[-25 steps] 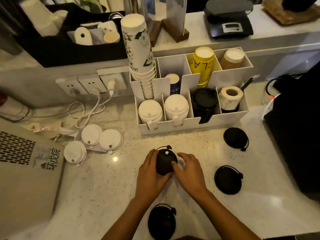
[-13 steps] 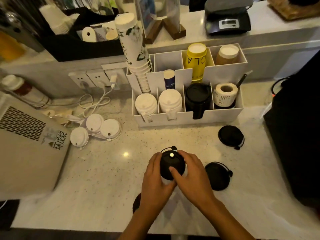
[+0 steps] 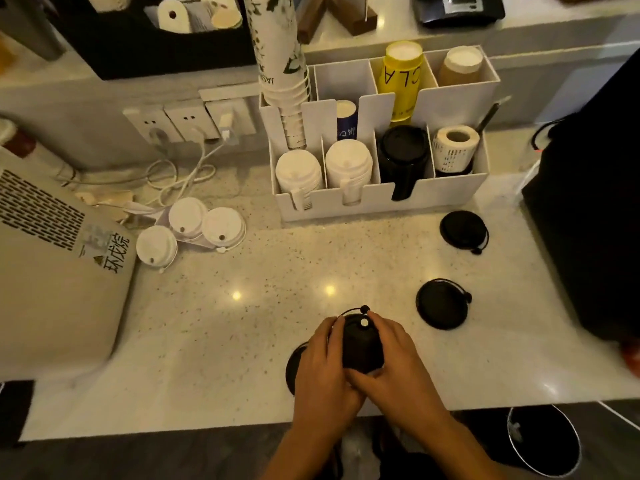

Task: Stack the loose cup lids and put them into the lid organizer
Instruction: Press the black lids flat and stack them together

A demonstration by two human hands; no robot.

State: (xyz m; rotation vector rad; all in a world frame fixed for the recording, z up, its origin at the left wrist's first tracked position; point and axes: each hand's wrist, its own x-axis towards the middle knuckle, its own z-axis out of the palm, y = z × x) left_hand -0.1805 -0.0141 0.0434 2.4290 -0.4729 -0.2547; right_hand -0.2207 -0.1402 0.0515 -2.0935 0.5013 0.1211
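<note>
Both hands grip a black cup lid [image 3: 362,344] just above the counter near its front edge: my left hand [image 3: 323,372] on its left side, my right hand [image 3: 398,362] on its right. A second black lid [image 3: 292,370] lies partly hidden under my left hand. Two more black lids lie loose to the right, one close by [image 3: 441,304] and one farther back [image 3: 462,230]. Three white lids [image 3: 188,230] lie at the left. The white lid organizer [image 3: 381,199] stands behind, holding white lid stacks [image 3: 348,164] and a black lid stack [image 3: 401,157].
A beige machine [image 3: 52,271] fills the left side. White cables [image 3: 180,174] run from wall sockets behind the white lids. A dark bag [image 3: 595,220] stands at the right edge. A bin with a black liner [image 3: 543,441] sits below the counter's front edge.
The view has dropped back and tilted down, so the counter's front edge shows. Both hands with the black lid have come nearer the front edge, over the lid lying there.
</note>
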